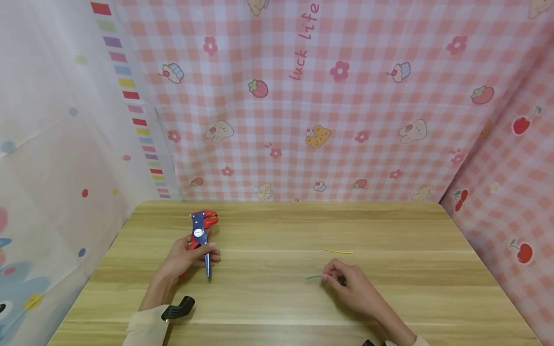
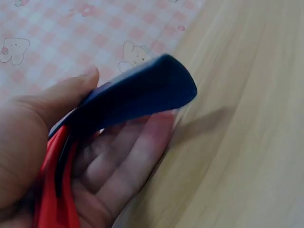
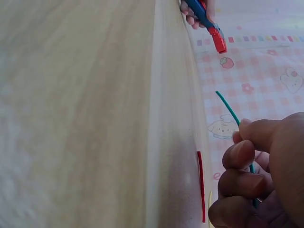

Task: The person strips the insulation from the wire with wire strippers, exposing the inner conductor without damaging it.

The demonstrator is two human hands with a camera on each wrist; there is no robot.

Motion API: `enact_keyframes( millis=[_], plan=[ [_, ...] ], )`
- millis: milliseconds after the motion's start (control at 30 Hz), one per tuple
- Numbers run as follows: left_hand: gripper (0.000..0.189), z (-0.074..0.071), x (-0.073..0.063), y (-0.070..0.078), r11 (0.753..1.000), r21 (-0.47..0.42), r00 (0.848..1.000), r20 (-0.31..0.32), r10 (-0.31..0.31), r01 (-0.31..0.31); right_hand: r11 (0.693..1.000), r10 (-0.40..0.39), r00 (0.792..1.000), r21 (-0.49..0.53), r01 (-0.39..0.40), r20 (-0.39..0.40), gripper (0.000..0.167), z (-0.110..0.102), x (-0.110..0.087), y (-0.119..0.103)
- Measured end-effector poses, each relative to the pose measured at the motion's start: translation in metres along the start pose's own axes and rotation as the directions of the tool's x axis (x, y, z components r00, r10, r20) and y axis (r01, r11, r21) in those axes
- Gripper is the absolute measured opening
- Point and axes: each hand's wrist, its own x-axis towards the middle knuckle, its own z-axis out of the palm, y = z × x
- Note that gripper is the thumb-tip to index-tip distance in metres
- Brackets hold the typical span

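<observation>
My left hand [image 1: 183, 259] grips a blue and red wire stripper [image 1: 198, 232], its head pointing away toward the back of the table. In the left wrist view the thumb lies along the blue handle [image 2: 142, 92], with the red handle [image 2: 57, 185] against the palm. My right hand [image 1: 352, 288] pinches a short green wire [image 1: 313, 277] between thumb and fingertips. One end of that wire sticks out to the left, and more of it shows between the fingers in the right wrist view. A yellow wire [image 1: 339, 251] lies on the table just beyond my right hand.
A red wire [image 3: 201, 185] lies on the wooden table [image 1: 264, 293], seen in the right wrist view beside the right hand. A pink checked cloth [image 1: 298, 110] hangs behind the table's back edge, with printed cloths on both sides.
</observation>
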Motion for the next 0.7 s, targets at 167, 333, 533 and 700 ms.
enact_keyframes(
  millis=[167, 333, 533, 700],
  plan=[
    [0.064, 0.007, 0.001, -0.004, 0.994, -0.105, 0.992, 0.125, 0.005, 0.008, 1.0, 0.004, 1.0, -0.014, -0.004, -0.026, 0.009, 0.0, 0.001, -0.001],
    [0.071, 0.014, 0.0, -0.006, 0.99, -0.14, 0.983, 0.184, 0.012, 0.014, 1.0, 0.007, 1.0, 0.016, -0.006, -0.025, 0.008, -0.001, 0.002, -0.002],
    [0.064, 0.019, 0.002, -0.006, 0.99, -0.141, 0.987, 0.163, -0.008, 0.031, 0.999, 0.004, 0.999, 0.046, -0.002, -0.038, 0.006, -0.002, 0.001, -0.002],
    [0.058, 0.024, 0.004, -0.004, 0.992, -0.117, 0.99, 0.139, -0.031, 0.048, 0.998, 0.022, 0.996, 0.065, -0.016, -0.088, 0.007, -0.002, 0.001, -0.002]
  ],
)
